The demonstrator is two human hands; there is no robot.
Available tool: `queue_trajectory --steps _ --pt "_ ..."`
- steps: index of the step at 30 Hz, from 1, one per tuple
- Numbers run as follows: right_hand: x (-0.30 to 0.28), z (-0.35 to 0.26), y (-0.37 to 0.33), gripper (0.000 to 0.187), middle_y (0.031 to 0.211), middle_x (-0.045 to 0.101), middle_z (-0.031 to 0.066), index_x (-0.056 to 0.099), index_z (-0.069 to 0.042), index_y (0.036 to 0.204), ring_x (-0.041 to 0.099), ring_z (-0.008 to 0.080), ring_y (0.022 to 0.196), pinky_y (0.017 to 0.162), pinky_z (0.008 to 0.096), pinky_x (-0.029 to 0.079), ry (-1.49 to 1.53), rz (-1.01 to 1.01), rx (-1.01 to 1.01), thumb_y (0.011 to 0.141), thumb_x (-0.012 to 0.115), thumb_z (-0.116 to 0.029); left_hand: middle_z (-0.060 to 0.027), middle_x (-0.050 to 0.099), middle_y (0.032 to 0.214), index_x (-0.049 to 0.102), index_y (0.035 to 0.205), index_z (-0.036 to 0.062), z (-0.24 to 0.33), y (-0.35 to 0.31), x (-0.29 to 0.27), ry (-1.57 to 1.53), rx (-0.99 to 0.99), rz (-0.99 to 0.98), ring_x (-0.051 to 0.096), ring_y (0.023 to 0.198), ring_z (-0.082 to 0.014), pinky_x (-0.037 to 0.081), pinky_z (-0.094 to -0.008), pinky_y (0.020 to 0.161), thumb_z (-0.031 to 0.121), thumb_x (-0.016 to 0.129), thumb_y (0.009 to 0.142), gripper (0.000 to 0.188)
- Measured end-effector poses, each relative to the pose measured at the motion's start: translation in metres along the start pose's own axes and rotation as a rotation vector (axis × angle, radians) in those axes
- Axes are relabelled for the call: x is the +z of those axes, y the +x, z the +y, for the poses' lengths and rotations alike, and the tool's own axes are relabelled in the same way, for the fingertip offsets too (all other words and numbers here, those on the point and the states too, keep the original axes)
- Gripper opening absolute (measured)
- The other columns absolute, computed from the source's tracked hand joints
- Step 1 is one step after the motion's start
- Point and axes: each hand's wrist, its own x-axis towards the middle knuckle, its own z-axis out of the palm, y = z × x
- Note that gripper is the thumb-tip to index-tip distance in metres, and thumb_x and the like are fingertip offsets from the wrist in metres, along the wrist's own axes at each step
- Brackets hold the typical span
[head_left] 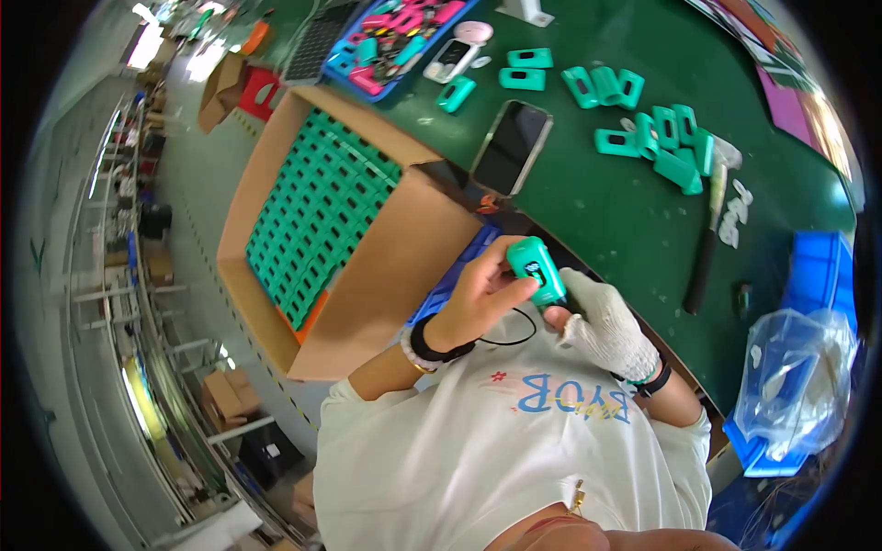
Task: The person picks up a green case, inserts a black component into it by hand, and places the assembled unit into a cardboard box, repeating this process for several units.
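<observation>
My bare left hand point(478, 298) is wrapped round a small green device point(536, 268) with a dark window on its face, lit with small white marks. On my right hand point(602, 321) is a white knitted glove that leaves the thumb tip bare; its fingers close on the lower end of the same device. A thin black cord point(528, 338) loops below the device, and I cannot tell what it joins. Left of my hands stands an open cardboard box point(367, 294) filled with rows of similar green devices point(322, 211).
On the green table point(606, 220) lie a phone point(512, 147), loose green devices point(675, 138) and a black-handled tool point(707, 248). A blue tray point(390, 84) of pink and green parts stands at the back. At the right is a blue bin point(818, 266) with a clear plastic bag point(795, 376).
</observation>
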Motion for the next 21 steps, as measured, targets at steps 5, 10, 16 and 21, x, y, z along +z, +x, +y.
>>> queue_trajectory --steps 5,10,16,21 --pt "0.011 0.004 0.005 0.022 0.071 0.053 0.0112 0.057 -0.001 0.100 0.054 0.0190 0.063 0.059 0.0337 0.045 -0.139 0.037 -0.077 0.092 0.066 -0.020 -0.0056 0.054 0.121 0.047 0.132 0.0005 0.001 -0.031 -0.001 0.154 0.072 0.088 0.057 0.109 -0.0135 0.052 -0.0310 0.091 0.006 0.069 0.092 0.046" --pt "0.027 -0.005 0.017 0.031 0.071 0.053 0.0116 0.055 -0.001 0.090 0.050 0.0222 0.060 0.056 0.0340 0.042 -0.116 0.025 -0.131 0.093 0.067 -0.029 -0.0065 0.057 0.116 0.048 0.131 0.0013 -0.003 -0.051 -0.011 0.245 0.087 0.154 0.060 0.105 -0.0141 0.052 -0.0311 0.090 0.005 0.069 0.091 0.044" --pt "0.011 0.022 0.032 0.032 0.071 0.055 0.0100 0.057 -0.001 0.092 0.052 0.0196 0.060 0.056 0.0321 0.042 -0.351 -0.046 -0.127 0.091 0.070 -0.031 -0.0069 0.062 0.098 0.059 0.114 0.0003 0.003 -0.067 -0.063 0.564 0.116 0.472 0.063 0.093 -0.0154 0.054 -0.0300 0.082 0.004 0.070 0.090 0.026" --pt "0.012 0.033 0.038 0.047 0.072 0.058 0.0104 0.059 0.001 0.095 0.056 0.0177 0.062 0.057 0.0314 0.043 -0.265 0.090 0.133 0.093 0.065 -0.046 -0.0107 0.060 0.090 0.064 0.097 0.0030 0.042 -0.092 -0.159 1.320 0.186 0.853 0.061 0.078 -0.0255 0.051 -0.0354 0.067 0.002 0.068 0.088 0.010"
